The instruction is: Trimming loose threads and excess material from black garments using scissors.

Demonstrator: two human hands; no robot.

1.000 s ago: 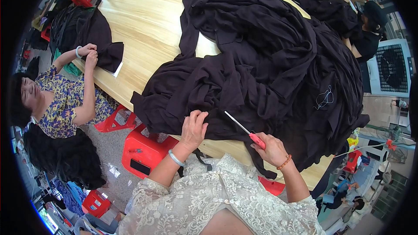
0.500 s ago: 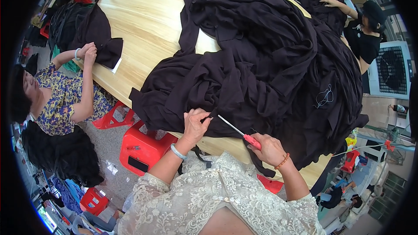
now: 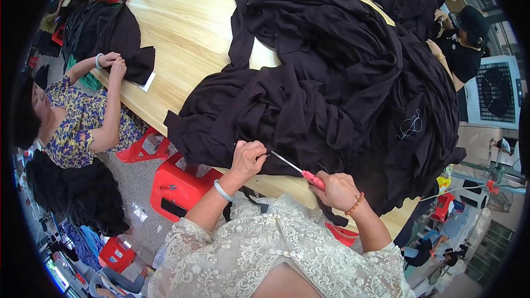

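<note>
Left hand (image 3: 247, 158) pinches the black fabric (image 3: 331, 88) at the wooden surface (image 3: 187, 27) edge; right hand (image 3: 338, 189), grip closed, holds what looks like red-handled snips (image 3: 295, 168).

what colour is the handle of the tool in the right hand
Red or pinkish red, with a thin metal blade. The tool shows best in the head view, held by the right hand.

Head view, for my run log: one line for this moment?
left hand pinches black cloth heap | right hand holds red-handled snips | wooden table
</note>
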